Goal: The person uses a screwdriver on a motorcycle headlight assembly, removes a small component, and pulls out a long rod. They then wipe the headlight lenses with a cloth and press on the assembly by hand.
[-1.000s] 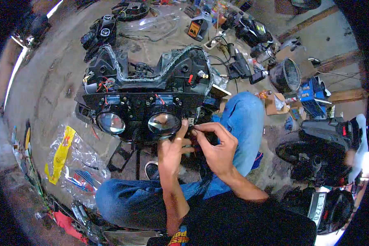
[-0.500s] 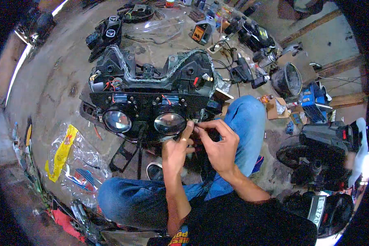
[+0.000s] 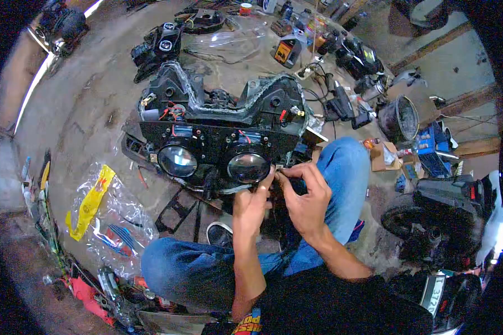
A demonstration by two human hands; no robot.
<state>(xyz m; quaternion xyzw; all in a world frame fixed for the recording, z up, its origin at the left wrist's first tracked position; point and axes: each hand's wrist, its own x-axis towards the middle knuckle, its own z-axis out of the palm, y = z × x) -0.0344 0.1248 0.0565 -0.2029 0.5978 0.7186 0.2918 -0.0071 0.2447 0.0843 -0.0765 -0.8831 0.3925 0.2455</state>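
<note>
A black headlight housing [image 3: 176, 89] stands in front of me, its edge lined with ragged grey sealant. On its mounting plate [image 3: 207, 134] sit two round projector lenses, a left lens [image 3: 178, 161] and a right lens [image 3: 248, 167]. Beside the right lens, at the lower right corner, my left hand [image 3: 250, 209] is closed with the thumb pointing up. My right hand [image 3: 308, 198] meets it there, thumb and forefinger pinched together. Whatever small piece lies between the fingertips is too small and covered to name. Red wires [image 3: 174, 111] show inside the housing.
Clear plastic with a yellow strip [image 3: 95, 195] lies at left. Behind the housing are another headlight unit [image 3: 161, 47], an oil bottle [image 3: 288, 51] and a heat gun [image 3: 341, 100]. A black bucket [image 3: 398, 118], a blue crate [image 3: 432, 148] and a wheel [image 3: 399, 215] stand at right.
The view has shifted, so the whole scene sits slightly farther right. Both hands stay at the same corner of the housing, with little visible change in their grip.
</note>
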